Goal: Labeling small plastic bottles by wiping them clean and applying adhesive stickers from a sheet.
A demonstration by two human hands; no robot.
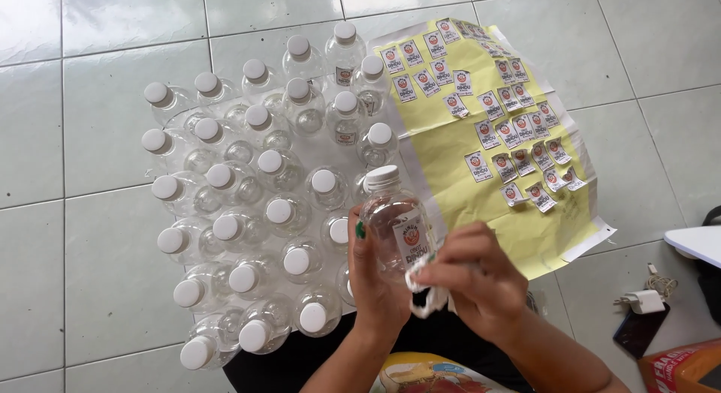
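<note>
My left hand (pixel 373 282) grips a clear plastic bottle (pixel 390 216) with a white cap, held upright above my lap. A small sticker label shows on the bottle's side. My right hand (pixel 481 277) is pinched on a small white and black scrap of sticker backing (pixel 424 292), right next to the bottle's base. Several more empty capped bottles (pixel 259 213) stand packed together on the tiled floor to the left. A yellow backing sheet (pixel 481 138) with several small stickers lies to the right of them.
A white charger plug with cable (pixel 644 299) and a dark phone (pixel 640 329) lie on the floor at the lower right. An orange package (pixel 683 367) is in the bottom right corner. A white object's edge (pixel 695 243) juts in at right.
</note>
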